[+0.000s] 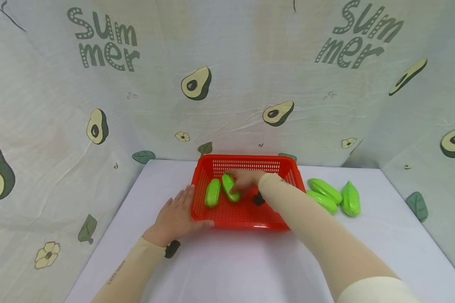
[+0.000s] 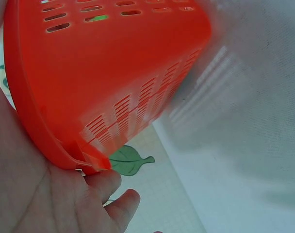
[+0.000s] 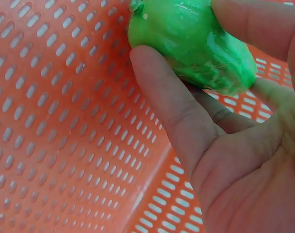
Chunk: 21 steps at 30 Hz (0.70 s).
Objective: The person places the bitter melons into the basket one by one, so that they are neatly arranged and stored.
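Note:
A red plastic basket [image 1: 242, 224] with slotted walls stands on the table. My left hand [image 1: 176, 219] rests against its left front corner, fingers straight along the left side and thumb over the front rim. Inside the basket my right hand [image 1: 248, 180] holds a glossy green elongated vegetable [image 1: 230, 187] between thumb and fingers. In the right wrist view this green vegetable [image 3: 191, 43] lies between the thumb and fingers, close to the slotted wall. Another green vegetable [image 1: 212, 193] lies in the basket at the left, beside the held one. Their exact kind cannot be told.
To the basket's right, several more green vegetables [image 1: 350, 199] lie on the white table [image 1: 227, 265], one partly hidden behind the basket and right forearm. A cloth [image 1: 235, 54] printed with avocados and leaves hangs around the back and sides.

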{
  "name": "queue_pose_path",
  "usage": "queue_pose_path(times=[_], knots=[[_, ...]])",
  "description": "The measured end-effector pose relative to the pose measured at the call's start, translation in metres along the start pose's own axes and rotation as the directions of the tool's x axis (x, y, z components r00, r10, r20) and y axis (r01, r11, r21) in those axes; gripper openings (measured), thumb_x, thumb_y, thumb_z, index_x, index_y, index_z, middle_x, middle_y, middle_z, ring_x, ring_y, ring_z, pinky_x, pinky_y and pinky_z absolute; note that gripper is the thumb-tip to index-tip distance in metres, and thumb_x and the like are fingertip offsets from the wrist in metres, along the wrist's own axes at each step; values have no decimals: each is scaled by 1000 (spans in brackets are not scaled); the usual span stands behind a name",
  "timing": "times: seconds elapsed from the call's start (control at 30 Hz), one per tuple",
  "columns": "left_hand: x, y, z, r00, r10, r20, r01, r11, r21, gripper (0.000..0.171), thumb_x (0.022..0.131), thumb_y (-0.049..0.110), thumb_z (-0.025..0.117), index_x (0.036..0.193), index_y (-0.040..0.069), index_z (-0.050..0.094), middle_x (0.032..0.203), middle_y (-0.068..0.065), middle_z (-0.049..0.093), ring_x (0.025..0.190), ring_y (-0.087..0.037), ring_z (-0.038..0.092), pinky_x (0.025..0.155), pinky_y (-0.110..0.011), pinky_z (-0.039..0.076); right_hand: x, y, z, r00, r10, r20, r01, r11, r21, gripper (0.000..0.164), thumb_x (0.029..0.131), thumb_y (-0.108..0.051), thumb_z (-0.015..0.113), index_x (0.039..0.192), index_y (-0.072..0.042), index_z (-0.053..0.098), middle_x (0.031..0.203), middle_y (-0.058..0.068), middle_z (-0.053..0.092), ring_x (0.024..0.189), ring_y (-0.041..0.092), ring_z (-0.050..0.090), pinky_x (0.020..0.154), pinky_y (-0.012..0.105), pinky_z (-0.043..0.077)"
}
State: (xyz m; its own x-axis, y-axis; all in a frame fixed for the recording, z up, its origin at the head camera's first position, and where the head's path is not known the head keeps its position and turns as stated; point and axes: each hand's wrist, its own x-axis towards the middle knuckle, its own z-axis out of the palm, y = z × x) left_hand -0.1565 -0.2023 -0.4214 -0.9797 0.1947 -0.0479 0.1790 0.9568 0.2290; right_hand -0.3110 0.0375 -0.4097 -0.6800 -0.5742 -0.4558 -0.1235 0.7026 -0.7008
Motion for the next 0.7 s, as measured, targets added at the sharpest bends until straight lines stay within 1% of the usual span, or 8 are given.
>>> queue_pose_path(times=[0.13, 0.23, 0.53, 0.7], knots=[[0, 1, -1, 1000, 0, -2, 0, 1000, -3, 130, 69, 88, 56, 158, 1, 17, 162, -17, 24, 146, -40, 24, 112, -65, 23, 6, 2, 4, 1000, -22, -22, 20, 996, -85, 80, 90, -16, 75, 157, -19, 31, 132, 8, 45, 114, 24, 46, 88, 32, 50], [0, 1, -1, 1000, -3, 2, 3, 1000, -3, 131, 69, 89, 56, 158, 2, 17, 162, -17, 24, 146, -40, 23, 112, -65, 23, 8, 2, 7, 999, -36, -40, 31, 992, -124, 80, 89, -18, 77, 156, -17, 33, 130, 7, 47, 113, 23, 47, 92, 33, 47], [-1, 3, -3, 1000, -2, 6, 2, 1000, 3, 129, 70, 87, 57, 158, 0, 18, 161, -18, 25, 146, -40, 24, 112, -65, 24, 8, 1, 10, 998, -32, -62, 22, 985, -169, 77, 87, -27, 79, 152, -16, 40, 124, 7, 53, 111, 24, 50, 102, 41, 42], [-1, 3, -3, 1000, 1, 4, -1, 1000, 5, 130, 70, 88, 56, 158, 0, 18, 161, -18, 25, 146, -40, 24, 111, -65, 24, 6, 0, 11, 996, -43, -78, 28, 984, -176, 76, 87, -27, 80, 151, -14, 41, 122, 7, 55, 109, 23, 52, 102, 41, 42]])
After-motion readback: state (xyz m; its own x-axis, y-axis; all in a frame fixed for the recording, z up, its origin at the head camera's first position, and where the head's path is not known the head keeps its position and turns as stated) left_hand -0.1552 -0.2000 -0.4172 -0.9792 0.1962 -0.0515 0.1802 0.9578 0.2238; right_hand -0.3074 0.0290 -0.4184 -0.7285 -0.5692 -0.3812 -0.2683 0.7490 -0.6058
